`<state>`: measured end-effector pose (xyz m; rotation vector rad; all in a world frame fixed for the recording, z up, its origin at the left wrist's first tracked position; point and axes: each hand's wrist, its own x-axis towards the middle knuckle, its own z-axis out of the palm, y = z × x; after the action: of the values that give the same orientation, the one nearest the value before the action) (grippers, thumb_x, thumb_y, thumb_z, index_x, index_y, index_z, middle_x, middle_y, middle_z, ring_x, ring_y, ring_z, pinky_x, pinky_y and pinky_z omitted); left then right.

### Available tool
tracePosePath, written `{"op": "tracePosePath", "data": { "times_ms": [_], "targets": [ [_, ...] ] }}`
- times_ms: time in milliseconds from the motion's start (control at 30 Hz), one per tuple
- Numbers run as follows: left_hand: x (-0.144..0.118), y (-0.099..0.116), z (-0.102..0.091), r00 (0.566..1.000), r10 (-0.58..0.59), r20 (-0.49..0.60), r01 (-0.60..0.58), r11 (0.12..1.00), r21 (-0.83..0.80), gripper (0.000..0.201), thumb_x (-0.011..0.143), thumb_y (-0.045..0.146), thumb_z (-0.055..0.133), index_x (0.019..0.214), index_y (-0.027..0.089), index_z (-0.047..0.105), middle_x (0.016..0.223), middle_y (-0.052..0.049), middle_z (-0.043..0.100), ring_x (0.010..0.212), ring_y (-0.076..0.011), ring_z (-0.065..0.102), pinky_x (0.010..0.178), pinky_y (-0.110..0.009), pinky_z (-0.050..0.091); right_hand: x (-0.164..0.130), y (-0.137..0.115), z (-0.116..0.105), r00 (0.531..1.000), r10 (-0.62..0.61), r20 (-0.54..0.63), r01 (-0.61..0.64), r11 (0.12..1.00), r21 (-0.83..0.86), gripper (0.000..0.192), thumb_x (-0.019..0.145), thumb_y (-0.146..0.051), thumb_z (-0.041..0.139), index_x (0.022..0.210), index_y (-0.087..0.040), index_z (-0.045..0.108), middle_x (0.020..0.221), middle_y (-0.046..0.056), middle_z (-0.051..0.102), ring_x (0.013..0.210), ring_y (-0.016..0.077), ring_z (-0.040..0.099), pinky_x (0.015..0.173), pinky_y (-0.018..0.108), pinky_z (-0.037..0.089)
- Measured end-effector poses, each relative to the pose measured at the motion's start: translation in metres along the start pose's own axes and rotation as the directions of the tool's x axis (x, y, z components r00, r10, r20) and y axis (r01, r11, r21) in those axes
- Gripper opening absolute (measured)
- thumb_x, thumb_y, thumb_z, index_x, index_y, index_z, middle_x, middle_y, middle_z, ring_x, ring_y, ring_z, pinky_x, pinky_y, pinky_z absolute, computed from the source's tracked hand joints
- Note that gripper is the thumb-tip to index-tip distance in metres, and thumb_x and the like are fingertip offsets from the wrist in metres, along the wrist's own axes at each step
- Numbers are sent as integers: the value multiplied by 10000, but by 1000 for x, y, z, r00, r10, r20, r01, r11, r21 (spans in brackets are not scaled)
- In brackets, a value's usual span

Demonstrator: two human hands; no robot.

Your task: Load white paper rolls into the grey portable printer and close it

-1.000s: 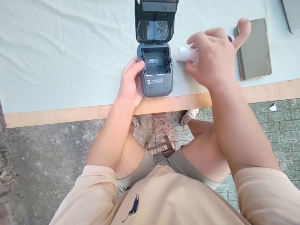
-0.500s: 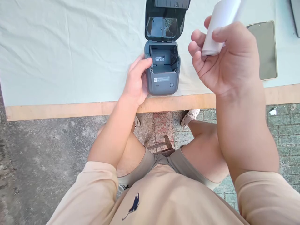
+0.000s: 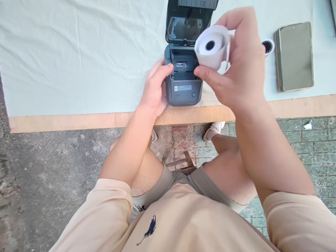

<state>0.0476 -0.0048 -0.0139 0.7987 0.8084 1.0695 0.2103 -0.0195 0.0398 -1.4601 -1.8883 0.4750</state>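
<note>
A dark grey label printer (image 3: 185, 92) stands near the table's front edge with its lid (image 3: 190, 26) tipped back and its paper bay uncovered. My left hand (image 3: 157, 84) grips the printer's left side, thumb on the rim of the bay. In my right hand (image 3: 236, 66) is a white paper roll (image 3: 211, 52), held between thumb and fingers, its dark core facing me and a loose paper end hanging on its right. The roll is above the right part of the printer and hides some of the bay and lid.
A phone (image 3: 296, 57) lies on top of a box-like block to the right. Beside it, partly behind my right hand, is another white roll (image 3: 267, 47) with a dark core. The light cloth (image 3: 78, 63) covers the table up to its wooden edge (image 3: 65, 120).
My right hand has moved left and turned, bringing the paper roll from the right over toward the printer with its end facing me. My left hand still grips the printer.
</note>
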Motion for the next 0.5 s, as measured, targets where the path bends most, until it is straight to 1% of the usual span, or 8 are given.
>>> {"op": "tracePosePath", "data": {
  "times_ms": [67,133,233,333,433,500],
  "targets": [
    [-1,1,1,1000,-10,-11,10,1000,4,181,764,443,601,830,275,592,748,-28,650,1139,-308,554,919,-403,481,1,-4,3,999,-18,51,26,988,-154,380,741,-285,681,1048,-270,457,1038,-16,627,835,171,598,751,312,435],
    [-3,2,2,1000,2,0,-2,1000,-1,145,765,421,609,814,285,601,783,-30,656,1177,-323,519,929,-412,469,4,-7,7,995,-24,102,54,951,-304,347,747,-295,683,1038,-264,496,982,-21,648,854,197,618,818,361,412],
    [-3,2,3,999,27,34,-27,1000,5,91,792,386,583,804,299,604,825,-23,649,1171,-322,507,919,-414,476,8,-12,12,990,25,139,46,875,-483,238,761,-322,660,979,-268,580,887,-8,661,889,253,625,838,427,375],
    [-3,1,2,1000,5,31,-6,1000,23,125,790,421,578,843,309,597,857,-23,661,1165,-330,505,916,-423,472,11,-20,13,987,76,142,16,832,-555,114,771,-251,614,884,-263,603,829,15,655,948,294,601,811,444,376],
    [-3,1,0,999,-6,46,6,1000,7,134,794,414,579,850,293,591,857,-27,663,1133,-324,530,909,-412,465,13,-27,11,984,112,137,-10,811,-585,131,753,-177,587,860,-251,602,855,46,658,1012,346,555,793,471,382],
    [-4,1,0,998,2,60,-1,1000,-13,145,812,421,571,837,279,586,842,-32,650,1101,-308,552,890,-398,472,15,-29,10,976,131,174,-5,812,-583,139,770,-203,577,890,-260,615,890,62,656,1008,363,538,767,468,393]
  ]
}}
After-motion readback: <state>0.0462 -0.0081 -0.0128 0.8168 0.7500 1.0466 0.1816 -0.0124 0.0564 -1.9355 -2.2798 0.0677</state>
